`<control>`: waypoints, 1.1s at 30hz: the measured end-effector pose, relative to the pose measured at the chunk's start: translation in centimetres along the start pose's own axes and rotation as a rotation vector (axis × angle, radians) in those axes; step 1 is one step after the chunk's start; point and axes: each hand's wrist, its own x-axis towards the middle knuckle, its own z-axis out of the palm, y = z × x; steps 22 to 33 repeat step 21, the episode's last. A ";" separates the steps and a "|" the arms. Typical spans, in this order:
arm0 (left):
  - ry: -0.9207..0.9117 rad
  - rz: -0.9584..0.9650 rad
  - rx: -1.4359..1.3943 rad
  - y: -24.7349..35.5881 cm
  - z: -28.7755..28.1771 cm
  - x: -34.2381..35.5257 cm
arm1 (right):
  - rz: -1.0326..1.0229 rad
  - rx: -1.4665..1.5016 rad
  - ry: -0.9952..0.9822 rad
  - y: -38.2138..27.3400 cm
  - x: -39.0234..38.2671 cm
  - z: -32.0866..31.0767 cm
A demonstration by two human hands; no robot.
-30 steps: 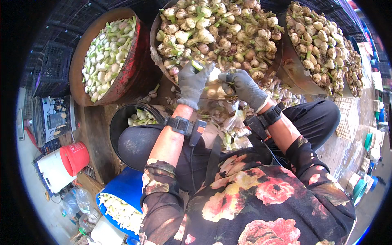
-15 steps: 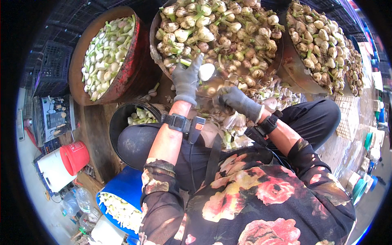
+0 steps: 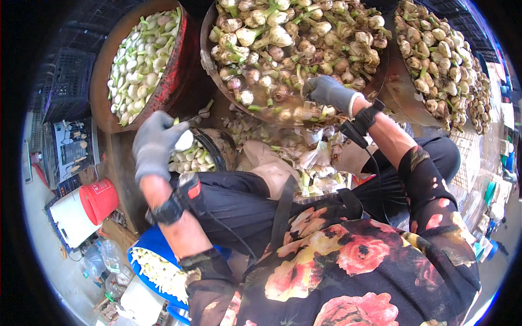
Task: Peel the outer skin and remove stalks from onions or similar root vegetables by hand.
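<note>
My left hand (image 3: 157, 144), in a grey glove, is closed on a peeled white garlic bulb (image 3: 185, 141) with a short green stem. It hangs over a black bucket (image 3: 217, 155) of cleaned garlic bulbs, beside my knee. My right hand (image 3: 331, 93), also gloved, is over the near part of a big round tub (image 3: 209, 60). Soiled garlic bulbs (image 3: 277, 37) lie there in murky water. The right fingers curl downward and look pressed together; their tips and anything in them are hidden.
At the left stands a rusty red tub (image 3: 179, 60) of cleaned white garlic. To the right are more unpeeled garlic bulbs (image 3: 435, 60). Loose peelings (image 3: 318, 157) heap between my legs. A blue bucket (image 3: 147, 242) of pale pieces and a red bucket (image 3: 99, 201) stand lower left.
My left hand has moved left and nearer with the white bulb, from the tub's edge to the black bucket. My right hand has moved up from the peelings, over the tub.
</note>
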 end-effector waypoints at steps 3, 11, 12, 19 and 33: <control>0.326 0.120 -0.197 -0.6 0.1 -1.4 | -0.270 -0.124 -0.110 -0.3 2.4 0.9; 0.069 0.320 -0.510 5.7 4.9 1.6 | -0.003 -0.237 0.008 -4.6 8.1 3.5; 0.044 0.315 -0.469 5.7 5.2 1.8 | -0.012 -0.268 -0.039 -4.0 8.1 3.9; -0.006 0.468 -0.432 6.2 5.9 2.7 | -0.090 -0.205 -0.241 0.7 10.3 7.1; -0.079 0.456 -0.462 6.1 5.9 2.6 | -0.079 -0.223 -0.259 1.3 10.8 8.0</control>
